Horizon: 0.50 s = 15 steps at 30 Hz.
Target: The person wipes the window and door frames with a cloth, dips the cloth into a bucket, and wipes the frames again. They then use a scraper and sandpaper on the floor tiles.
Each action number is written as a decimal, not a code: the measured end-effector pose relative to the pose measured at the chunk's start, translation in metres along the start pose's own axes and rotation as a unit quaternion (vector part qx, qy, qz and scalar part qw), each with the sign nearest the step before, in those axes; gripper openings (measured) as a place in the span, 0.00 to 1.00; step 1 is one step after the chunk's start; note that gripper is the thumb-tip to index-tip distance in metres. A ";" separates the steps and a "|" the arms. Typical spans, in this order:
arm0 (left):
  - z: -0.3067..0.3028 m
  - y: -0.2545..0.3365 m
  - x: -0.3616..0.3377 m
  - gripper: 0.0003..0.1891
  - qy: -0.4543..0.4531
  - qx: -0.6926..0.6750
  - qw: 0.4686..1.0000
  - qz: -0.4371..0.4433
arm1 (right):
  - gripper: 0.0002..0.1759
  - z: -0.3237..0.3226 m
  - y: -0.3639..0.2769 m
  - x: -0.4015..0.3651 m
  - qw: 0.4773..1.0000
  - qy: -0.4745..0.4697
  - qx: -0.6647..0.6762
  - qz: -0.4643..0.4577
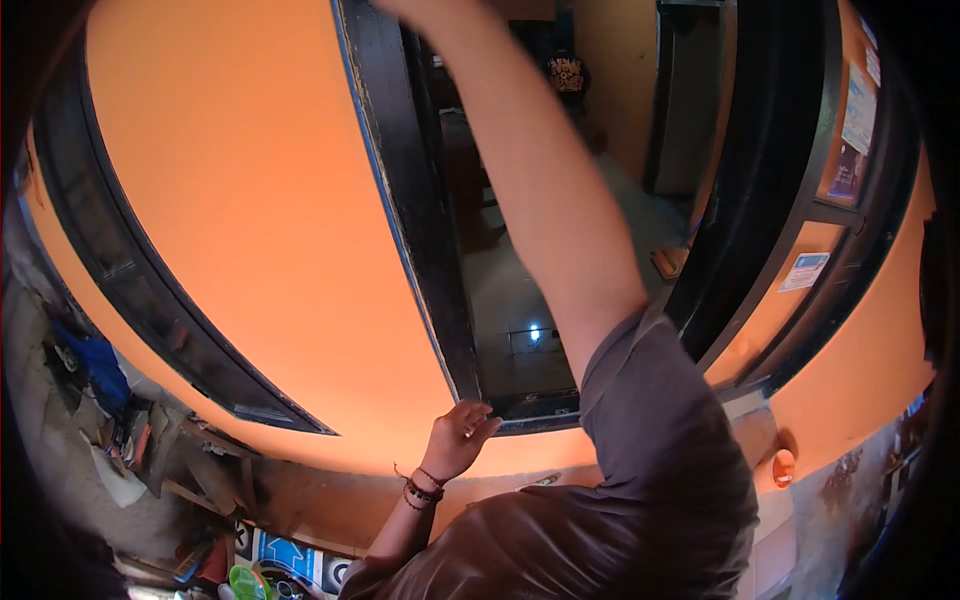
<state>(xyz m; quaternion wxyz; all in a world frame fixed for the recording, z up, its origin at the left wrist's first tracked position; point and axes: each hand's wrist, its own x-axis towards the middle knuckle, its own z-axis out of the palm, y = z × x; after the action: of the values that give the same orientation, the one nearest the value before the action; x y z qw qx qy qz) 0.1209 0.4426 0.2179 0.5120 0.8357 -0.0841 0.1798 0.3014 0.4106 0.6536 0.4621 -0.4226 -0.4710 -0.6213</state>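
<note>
My right arm stretches up across the doorway, and the lower part of my right hand (405, 5) shows at the top edge beside the dark door frame (405, 190). Its fingers lie beyond the picture. Lower down, my left hand (460, 437) is raised by the bottom corner of that frame, with loosely bent fingers, the thumb apart, and nothing visible in it. Dark bracelets (422, 490) circle the left wrist. A blue line edges the frame where it meets the orange wall (250, 220).
Through the doorway are a shiny floor (510, 300) and a dark shirt with printed lettering (566, 75). A window frame (130, 260) stands at left. An orange cup (783, 467) sits at right. Clutter lies lower left, with a blue arrow sign (283, 553) and a green item (247, 582).
</note>
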 end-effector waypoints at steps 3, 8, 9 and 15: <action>0.001 0.017 0.009 0.13 -0.008 0.028 0.999 0.018 | 0.17 -0.038 -0.031 -0.119 0.992 -0.054 0.086 0.081; -0.007 0.023 0.013 0.13 -0.037 0.016 0.999 0.029 | 0.17 -0.089 -0.092 -0.327 0.972 -0.104 0.057 0.202; -0.011 0.030 0.016 0.12 -0.055 0.014 0.998 0.025 | 0.19 -0.093 -0.094 -0.317 0.977 -0.112 0.049 0.174; -0.041 0.076 0.038 0.10 0.082 0.051 0.993 0.063 | 0.24 -0.032 -0.035 -0.121 0.995 -0.022 0.052 0.077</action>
<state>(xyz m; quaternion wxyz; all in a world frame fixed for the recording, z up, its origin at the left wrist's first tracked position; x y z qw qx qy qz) 0.1229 0.4454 0.3119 0.4617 0.8362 -0.0849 0.2834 0.2909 0.4052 0.5244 0.5199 -0.4465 -0.4784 -0.5490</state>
